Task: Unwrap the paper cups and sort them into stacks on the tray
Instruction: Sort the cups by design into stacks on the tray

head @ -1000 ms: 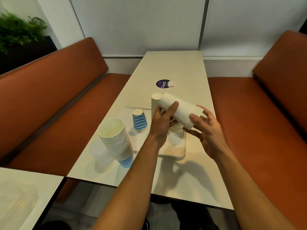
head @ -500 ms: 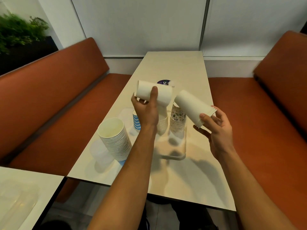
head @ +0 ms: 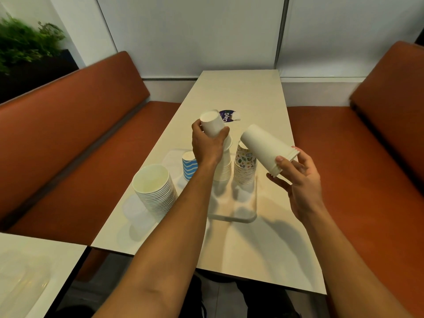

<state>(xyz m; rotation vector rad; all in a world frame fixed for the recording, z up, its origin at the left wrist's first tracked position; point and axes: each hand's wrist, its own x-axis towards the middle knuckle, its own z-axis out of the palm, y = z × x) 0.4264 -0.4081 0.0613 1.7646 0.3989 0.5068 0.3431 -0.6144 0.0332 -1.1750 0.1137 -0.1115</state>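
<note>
The left hand grips a single white cup above the plain stack on the tray. The right hand curls round a nested white bundle, held just right of the patterned stack.

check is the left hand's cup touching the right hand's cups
Apart. The head view shows table between the cup in the left hand and the cups in the right hand.
</note>
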